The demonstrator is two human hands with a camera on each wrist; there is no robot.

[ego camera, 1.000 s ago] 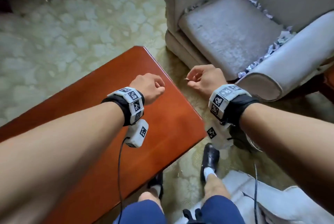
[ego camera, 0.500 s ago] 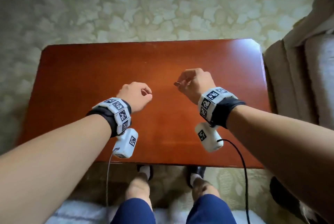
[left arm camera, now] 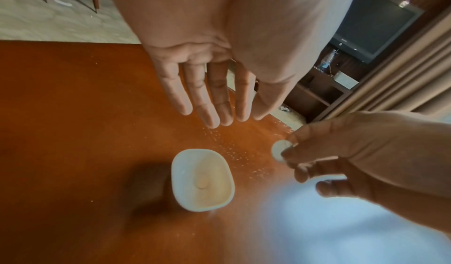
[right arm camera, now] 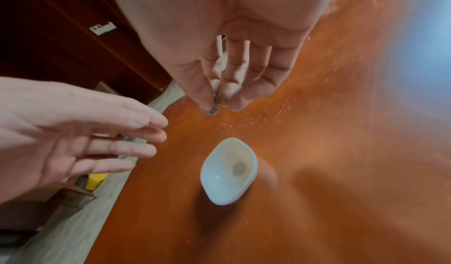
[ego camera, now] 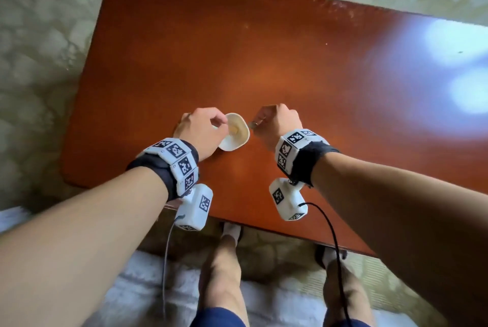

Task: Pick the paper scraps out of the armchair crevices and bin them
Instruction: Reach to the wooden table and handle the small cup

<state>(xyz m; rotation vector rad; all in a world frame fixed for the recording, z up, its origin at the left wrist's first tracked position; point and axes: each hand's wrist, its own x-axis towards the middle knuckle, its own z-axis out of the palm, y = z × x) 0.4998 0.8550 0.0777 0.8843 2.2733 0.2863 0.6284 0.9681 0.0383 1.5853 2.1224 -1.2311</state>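
Note:
No armchair, paper scraps or bin appear in any view. A small white bowl [ego camera: 233, 139] stands on the red-brown table [ego camera: 211, 49] with a round coin [left arm camera: 201, 181] lying in it. My left hand [ego camera: 219, 122] hovers just left of the bowl [left arm camera: 202, 191], its fingers [left arm camera: 214, 102] straight and holding nothing. My right hand [ego camera: 257, 123] is just right of the bowl [right arm camera: 219, 187] and pinches a second coin [right arm camera: 211, 111] between thumb and fingertips, above the tabletop. The left wrist view shows this coin [left arm camera: 280, 150] as a pale disc.
Patterned green carpet [ego camera: 39, 36] surrounds the table. My legs and a pale cushion [ego camera: 145, 287] are at the near edge. A bright window reflection [ego camera: 449, 62] glares on the table's right side. A television [left arm camera: 373, 27] and shelves stand beyond the table.
The view swung away from the armchair and down onto the table. Both hands dropped toward the tabletop, where the white bowl now shows. My left fist has opened; the right still pinches.

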